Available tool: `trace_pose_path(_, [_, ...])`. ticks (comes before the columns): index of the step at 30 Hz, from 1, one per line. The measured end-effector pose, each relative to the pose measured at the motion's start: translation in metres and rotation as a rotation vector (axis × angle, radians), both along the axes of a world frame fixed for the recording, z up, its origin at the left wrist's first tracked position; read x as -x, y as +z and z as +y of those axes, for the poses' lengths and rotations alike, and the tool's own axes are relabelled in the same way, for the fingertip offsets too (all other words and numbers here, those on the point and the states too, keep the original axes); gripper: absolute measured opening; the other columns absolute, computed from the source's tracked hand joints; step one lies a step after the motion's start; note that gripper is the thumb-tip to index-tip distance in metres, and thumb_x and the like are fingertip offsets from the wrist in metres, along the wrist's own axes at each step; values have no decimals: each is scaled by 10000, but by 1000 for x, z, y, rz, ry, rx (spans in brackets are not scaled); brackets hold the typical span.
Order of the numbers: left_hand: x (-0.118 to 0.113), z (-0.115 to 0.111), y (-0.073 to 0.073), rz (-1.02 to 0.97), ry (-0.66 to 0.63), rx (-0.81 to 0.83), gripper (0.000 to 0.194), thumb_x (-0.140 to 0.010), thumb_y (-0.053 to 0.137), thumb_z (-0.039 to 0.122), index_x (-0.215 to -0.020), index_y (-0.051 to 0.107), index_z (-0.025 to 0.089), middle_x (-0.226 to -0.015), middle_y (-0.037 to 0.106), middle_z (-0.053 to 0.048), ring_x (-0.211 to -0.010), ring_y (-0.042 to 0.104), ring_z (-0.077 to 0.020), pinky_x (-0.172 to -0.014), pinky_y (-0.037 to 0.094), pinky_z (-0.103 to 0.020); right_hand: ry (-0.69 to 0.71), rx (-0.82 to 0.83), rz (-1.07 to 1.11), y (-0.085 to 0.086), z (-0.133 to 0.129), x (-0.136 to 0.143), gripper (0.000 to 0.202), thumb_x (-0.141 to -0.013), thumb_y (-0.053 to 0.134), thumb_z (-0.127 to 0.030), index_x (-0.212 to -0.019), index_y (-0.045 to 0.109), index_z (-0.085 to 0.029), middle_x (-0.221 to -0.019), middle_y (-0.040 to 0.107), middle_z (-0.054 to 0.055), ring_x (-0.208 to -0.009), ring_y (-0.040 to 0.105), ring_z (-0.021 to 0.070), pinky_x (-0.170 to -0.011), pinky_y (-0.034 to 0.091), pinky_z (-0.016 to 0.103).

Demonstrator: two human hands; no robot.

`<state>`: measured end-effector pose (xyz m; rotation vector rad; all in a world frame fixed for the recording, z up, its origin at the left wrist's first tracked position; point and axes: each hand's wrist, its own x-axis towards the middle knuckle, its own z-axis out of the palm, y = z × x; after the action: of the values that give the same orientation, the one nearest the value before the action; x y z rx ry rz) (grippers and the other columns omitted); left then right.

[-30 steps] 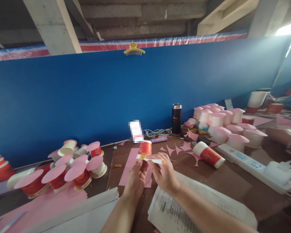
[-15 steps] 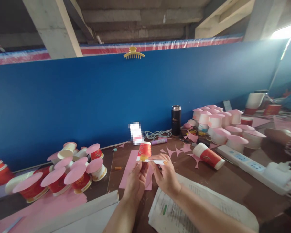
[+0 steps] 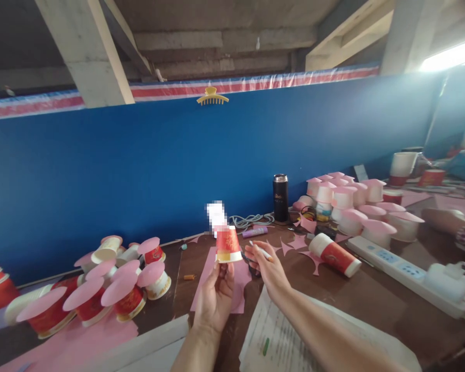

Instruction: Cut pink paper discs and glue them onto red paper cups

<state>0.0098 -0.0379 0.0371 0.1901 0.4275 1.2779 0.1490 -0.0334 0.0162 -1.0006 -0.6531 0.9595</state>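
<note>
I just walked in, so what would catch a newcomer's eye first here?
Probably the big blue partition across the background, with a yellow claw clip at its top edge. Then come the pink-topped paper cups, clustered at the left and the right of the brown table. In the middle, the left hand holds a red paper cup, while the right hand holds a slim white stick.
</note>
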Motion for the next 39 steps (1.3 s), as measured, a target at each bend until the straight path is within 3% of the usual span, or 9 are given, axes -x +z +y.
trace_pose_path(3, [-1, -2, 1, -26, -42, 11, 270, -907, 401, 37, -929, 669, 66, -864, 722, -100, -804, 696, -145, -743, 585, -241, 68, 23, 97, 6, -5, 5, 464, -699, 708, -533, -1013, 564, -224, -989, 709, 63, -901, 673, 197, -669, 497, 256])
trace_pose_path(9, [0, -8, 3, -57, -104, 55, 304, -900, 391, 30, -814, 682, 47, -775, 716, -106, -731, 695, -141, -706, 584, -223, 236, 55, 262, 9, -15, 11, 379, -746, 689, -486, -996, 558, -233, -904, 686, 15, -617, 653, 119, -548, 511, 238])
trace_pose_path(14, [-1, -11, 0, -21, -172, 19, 232, -868, 459, 37, -841, 688, 60, -768, 713, -99, -714, 693, -154, -666, 585, -226, 322, 76, 377, 7, -12, 12, 261, -669, 761, -262, -844, 585, -179, -613, 606, -44, -490, 561, 64, -438, 433, 142])
trace_pose_path(18, [-4, -10, -3, 14, -182, 2, 184, -851, 499, 40, -832, 682, 54, -712, 691, -86, -705, 691, -155, -664, 586, -225, 386, 25, 436, 7, -10, 11, 205, -624, 749, -157, -766, 601, -159, -577, 598, -48, -457, 534, 47, -431, 436, 121])
trace_pose_path(23, [-9, -13, -5, 50, -130, -30, 154, -854, 512, 47, -862, 665, 59, -846, 706, -112, -770, 692, -161, -723, 591, -259, 410, 7, 482, 6, -9, 8, 165, -664, 723, -153, -792, 619, -158, -631, 647, -12, -506, 591, 79, -482, 495, 152])
trace_pose_path(28, [-17, -21, -5, 133, -68, -68, 187, -834, 575, 81, -1009, 639, 74, -1033, 686, -145, -897, 679, -186, -801, 580, -294, 405, -25, 527, 2, -8, 6, 168, -692, 725, -166, -819, 617, -156, -619, 643, -16, -534, 610, 103, -517, 507, 184])
trace_pose_path(33, [-22, -28, -4, 187, -69, -33, 235, -825, 591, 92, -1056, 621, 58, -1095, 662, -188, -954, 666, -208, -817, 572, -298, 327, -44, 576, 7, -8, 4, 184, -682, 724, -148, -817, 601, -170, -623, 646, -27, -517, 602, 101, -516, 496, 192])
trace_pose_path(39, [-24, -32, -6, 183, -102, -83, 193, -814, 627, 146, -999, 656, 98, -1090, 668, -157, -1002, 643, -217, -887, 540, -348, 280, -22, 581, 9, -9, 3, 295, -651, 723, -127, -906, 588, -189, -625, 646, -32, -545, 623, 120, -528, 494, 207])
